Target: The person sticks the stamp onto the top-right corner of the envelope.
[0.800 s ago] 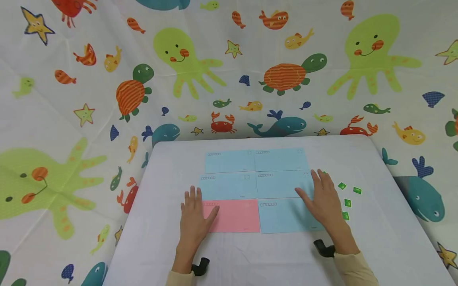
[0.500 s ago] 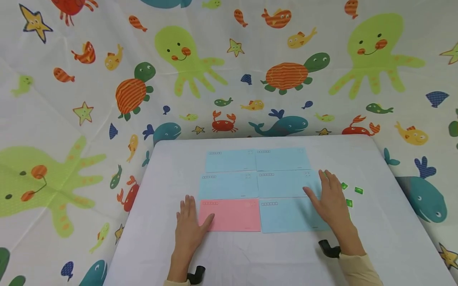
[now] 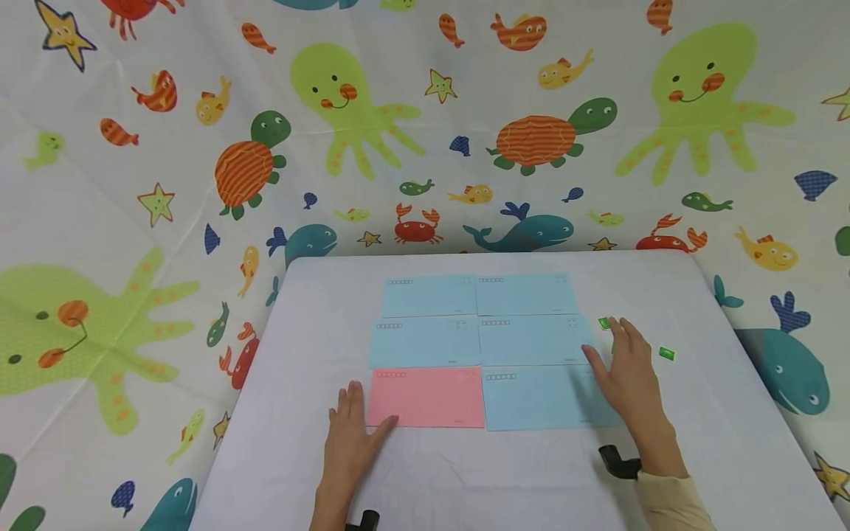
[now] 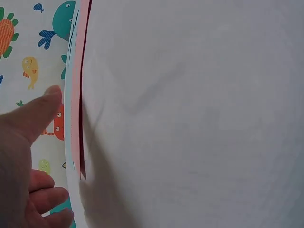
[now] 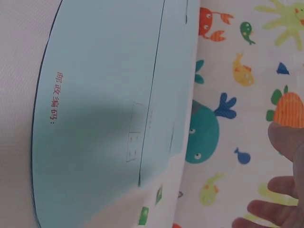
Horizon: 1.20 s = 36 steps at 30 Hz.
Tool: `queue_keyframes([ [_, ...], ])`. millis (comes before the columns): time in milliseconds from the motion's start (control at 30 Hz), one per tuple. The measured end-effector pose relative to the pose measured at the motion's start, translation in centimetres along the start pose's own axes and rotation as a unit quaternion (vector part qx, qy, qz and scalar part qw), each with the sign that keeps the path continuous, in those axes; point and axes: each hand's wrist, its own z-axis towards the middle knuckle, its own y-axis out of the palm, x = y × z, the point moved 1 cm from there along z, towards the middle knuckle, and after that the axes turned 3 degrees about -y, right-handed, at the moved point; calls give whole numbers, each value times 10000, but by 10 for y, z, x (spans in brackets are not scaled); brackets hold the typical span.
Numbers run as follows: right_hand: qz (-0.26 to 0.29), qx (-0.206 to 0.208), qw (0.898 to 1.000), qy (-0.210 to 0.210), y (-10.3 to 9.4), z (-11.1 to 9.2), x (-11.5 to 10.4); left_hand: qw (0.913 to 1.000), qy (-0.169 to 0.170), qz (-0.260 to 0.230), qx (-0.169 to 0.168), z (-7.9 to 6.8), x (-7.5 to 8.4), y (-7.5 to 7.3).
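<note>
One pink envelope [image 3: 425,398] lies at the front left of a block of envelopes. The rest are blue, such as the front right one [image 3: 531,402] and the one behind it [image 3: 531,343]. My left hand [image 3: 348,439] is beside the pink envelope's front left corner, fingers extended and thumb overlapping its edge; contact cannot be told. With fingers extended and nothing held, my right hand [image 3: 631,376] is right of the blue envelopes. Small green stamp-like pieces lie around it, one beyond its fingertips [image 3: 603,323] and one to its right [image 3: 667,354]; the hand hides others.
Everything lies on a white-covered table [image 3: 744,457]. A sea-animal print curtain [image 3: 372,44] hangs behind the table and on both sides. Black wrist mounts [image 3: 619,463] stick out from both wrists.
The left hand has drawn back toward the near edge, uncovering more of the pink envelope. My right hand has moved right, off the blue envelopes and over some green pieces.
</note>
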Motion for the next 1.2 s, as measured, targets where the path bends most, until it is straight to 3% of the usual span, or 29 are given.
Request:
queue_keyframes([
  [200, 2, -152, 9988, 475, -6, -3, 8, 10000, 62, -4, 31, -1, -2, 7],
  [467, 194, 62, 9969, 755, -11, -2, 21, 9997, 180, 157, 33, 4, -4, 13],
  [733, 316, -278, 9905, 1306, -12, 5, 37, 9992, 358, 136, 87, 10, 0, 11],
  [1200, 329, -405, 9858, 1597, -10, 9, 63, 9992, 328, 241, -15, 22, -1, 11],
])
